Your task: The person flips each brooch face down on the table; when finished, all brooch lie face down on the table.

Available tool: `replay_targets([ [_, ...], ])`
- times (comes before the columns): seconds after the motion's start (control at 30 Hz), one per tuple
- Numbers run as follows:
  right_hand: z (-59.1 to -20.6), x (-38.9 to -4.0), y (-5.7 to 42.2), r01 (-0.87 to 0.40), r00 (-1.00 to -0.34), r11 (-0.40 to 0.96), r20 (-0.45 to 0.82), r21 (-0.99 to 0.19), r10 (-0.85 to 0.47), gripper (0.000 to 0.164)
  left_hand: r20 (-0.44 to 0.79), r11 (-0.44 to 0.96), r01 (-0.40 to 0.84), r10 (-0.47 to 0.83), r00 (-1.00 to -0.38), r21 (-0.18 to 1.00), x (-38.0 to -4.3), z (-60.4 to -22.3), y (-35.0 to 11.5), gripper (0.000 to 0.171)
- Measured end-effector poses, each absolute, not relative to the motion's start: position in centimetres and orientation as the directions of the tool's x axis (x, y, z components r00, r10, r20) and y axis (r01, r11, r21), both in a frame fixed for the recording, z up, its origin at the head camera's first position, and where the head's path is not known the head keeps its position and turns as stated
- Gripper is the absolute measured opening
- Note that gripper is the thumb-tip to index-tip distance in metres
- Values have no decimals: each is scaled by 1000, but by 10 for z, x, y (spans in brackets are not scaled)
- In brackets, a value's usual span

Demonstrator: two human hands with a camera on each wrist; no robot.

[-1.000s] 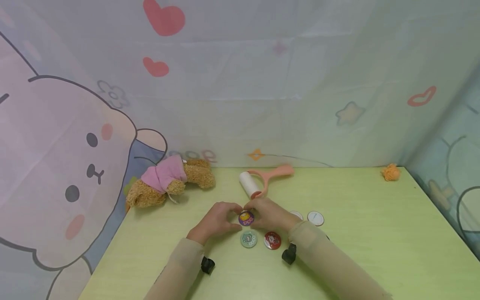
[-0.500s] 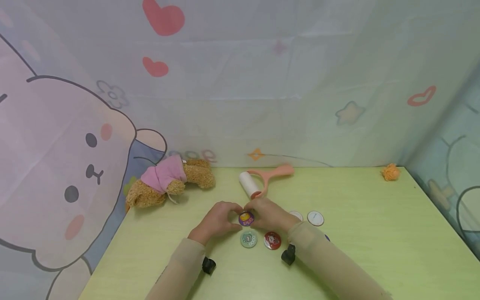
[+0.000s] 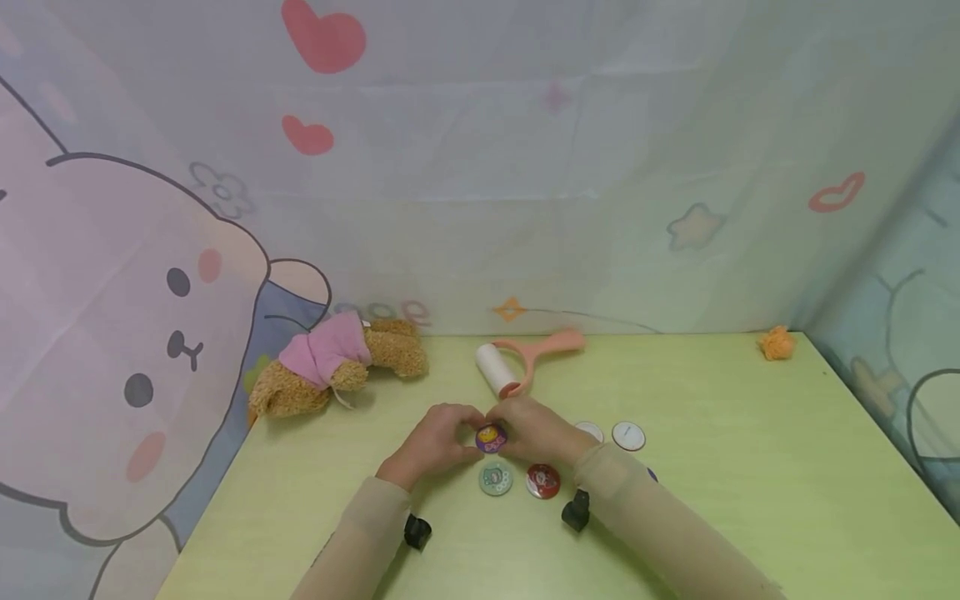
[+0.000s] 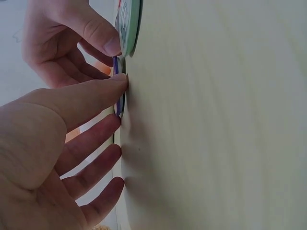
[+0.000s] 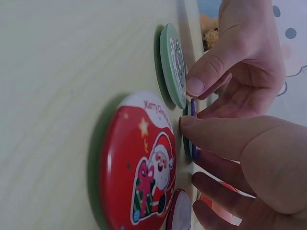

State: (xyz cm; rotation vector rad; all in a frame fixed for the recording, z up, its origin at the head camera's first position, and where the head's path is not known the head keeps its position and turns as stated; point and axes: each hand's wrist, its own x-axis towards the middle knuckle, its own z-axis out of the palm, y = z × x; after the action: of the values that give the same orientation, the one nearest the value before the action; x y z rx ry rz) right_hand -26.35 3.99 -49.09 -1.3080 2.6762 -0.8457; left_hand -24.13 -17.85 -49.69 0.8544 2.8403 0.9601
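Observation:
A round purple badge (image 3: 491,438) with a yellow figure lies on the table between both hands. My left hand (image 3: 431,442) pinches its left side between thumb and index finger; the other fingers rest spread on the table in the left wrist view. From the right, my right hand (image 3: 536,429) grips the same badge with thumb and fingers. Just nearer than it lies a light green badge (image 3: 496,478). Beside that sits a red badge (image 5: 139,167), showing a Santa figure in the right wrist view. The hands hide parts of the purple badge's rim.
Two white discs (image 3: 628,436) lie right of the right hand, one partly covered by it. A blue edge (image 3: 652,474) peeks from behind the right sleeve. Farther back are a lint roller (image 3: 498,371), a plush toy (image 3: 330,362) in pink and an orange ball (image 3: 777,342).
The head view has shifted very slightly. Both hands stay around the purple badge in almost the same place. The blue edge by the right sleeve has come into sight.

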Motion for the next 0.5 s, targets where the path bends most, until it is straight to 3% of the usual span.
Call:
replay_targets([
  [0.5,-492,-265,42,-695,-656,492,182,-525,-732,31,156,656,492,502,-851,572,-242,-496,-175,33],
])
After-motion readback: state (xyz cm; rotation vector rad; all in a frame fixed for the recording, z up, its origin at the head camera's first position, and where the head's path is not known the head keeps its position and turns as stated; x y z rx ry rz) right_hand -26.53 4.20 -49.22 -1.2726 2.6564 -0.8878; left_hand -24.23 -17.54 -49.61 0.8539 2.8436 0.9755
